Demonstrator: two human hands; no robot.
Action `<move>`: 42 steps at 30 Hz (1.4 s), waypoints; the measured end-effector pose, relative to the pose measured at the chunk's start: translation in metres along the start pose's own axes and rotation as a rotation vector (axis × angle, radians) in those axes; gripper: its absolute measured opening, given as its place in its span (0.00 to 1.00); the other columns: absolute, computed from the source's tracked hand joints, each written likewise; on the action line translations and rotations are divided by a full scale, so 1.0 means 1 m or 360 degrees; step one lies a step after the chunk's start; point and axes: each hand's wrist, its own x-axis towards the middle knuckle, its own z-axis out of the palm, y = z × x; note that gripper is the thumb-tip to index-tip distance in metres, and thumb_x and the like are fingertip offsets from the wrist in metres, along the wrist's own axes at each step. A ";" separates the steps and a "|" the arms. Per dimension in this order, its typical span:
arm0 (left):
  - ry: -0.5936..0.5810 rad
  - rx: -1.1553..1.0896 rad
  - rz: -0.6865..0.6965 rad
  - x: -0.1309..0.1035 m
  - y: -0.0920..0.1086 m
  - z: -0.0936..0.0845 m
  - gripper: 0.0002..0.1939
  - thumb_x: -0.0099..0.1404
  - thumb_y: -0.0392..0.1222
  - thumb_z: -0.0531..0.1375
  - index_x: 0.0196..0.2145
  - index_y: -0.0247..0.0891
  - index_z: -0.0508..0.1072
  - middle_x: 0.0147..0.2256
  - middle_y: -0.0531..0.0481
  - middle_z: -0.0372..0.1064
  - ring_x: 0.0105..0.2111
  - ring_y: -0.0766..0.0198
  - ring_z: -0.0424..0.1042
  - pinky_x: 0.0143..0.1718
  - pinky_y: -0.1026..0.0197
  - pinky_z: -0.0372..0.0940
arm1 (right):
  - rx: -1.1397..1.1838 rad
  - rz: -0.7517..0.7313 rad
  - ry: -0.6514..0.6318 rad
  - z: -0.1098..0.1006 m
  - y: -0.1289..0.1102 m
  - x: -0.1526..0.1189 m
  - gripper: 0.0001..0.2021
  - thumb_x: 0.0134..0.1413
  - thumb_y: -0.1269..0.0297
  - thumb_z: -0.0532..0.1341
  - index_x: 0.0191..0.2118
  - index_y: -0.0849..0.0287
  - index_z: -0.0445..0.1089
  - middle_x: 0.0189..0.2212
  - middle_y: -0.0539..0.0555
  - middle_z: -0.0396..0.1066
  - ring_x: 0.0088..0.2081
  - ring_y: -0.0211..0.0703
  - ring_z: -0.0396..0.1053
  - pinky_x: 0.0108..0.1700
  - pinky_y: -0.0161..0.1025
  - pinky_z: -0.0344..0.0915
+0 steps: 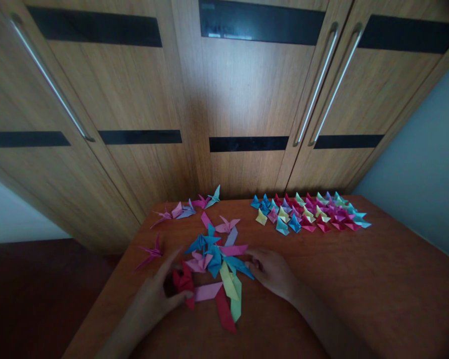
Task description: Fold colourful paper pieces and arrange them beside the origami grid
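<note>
Folded paper pieces lie in a loose cluster on the brown table (351,289). My left hand (155,294) curves around a red origami piece (184,283) at its left side, thumb on the paper and other fingers partly hidden. On the right, my right hand (271,269) is curled, its fingertips at the end of a blue folded piece (239,265) and beside a pink strip (234,250). Between the hands lie a pink crane (199,261), blue cranes (202,242), a yellow strip (229,281), a green strip (236,301), a dark red strip (224,311) and a light pink strip (208,291).
Rows of small coloured origami pieces (309,212) stand at the back right. More cranes, including a magenta crane (152,252) and a pale teal crane (213,197), sit at the left and back. A wooden wardrobe (247,89) with metal handles rises behind the table.
</note>
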 end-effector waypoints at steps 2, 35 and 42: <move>0.0009 0.0055 0.0003 0.000 -0.002 0.001 0.44 0.51 0.44 0.66 0.62 0.49 0.51 0.47 0.49 0.73 0.48 0.50 0.71 0.48 0.51 0.67 | 0.0014 -0.0013 -0.0012 0.000 -0.001 0.000 0.15 0.58 0.62 0.54 0.50 0.52 0.66 0.31 0.49 0.70 0.31 0.37 0.67 0.35 0.33 0.58; 0.0573 -0.0455 -0.0181 -0.001 -0.008 -0.013 0.27 0.58 0.52 0.60 0.54 0.44 0.64 0.53 0.46 0.68 0.51 0.51 0.68 0.53 0.49 0.64 | 0.0161 -0.0086 0.0033 -0.003 -0.011 -0.002 0.11 0.59 0.61 0.54 0.46 0.54 0.67 0.37 0.52 0.68 0.35 0.39 0.66 0.37 0.34 0.62; 0.0603 -0.0610 -0.0053 0.000 0.021 -0.001 0.21 0.63 0.48 0.55 0.53 0.43 0.64 0.53 0.45 0.67 0.51 0.51 0.68 0.52 0.50 0.65 | 0.0196 -0.0050 0.0116 -0.002 -0.015 -0.002 0.12 0.57 0.62 0.56 0.47 0.55 0.66 0.39 0.53 0.67 0.36 0.40 0.66 0.37 0.35 0.64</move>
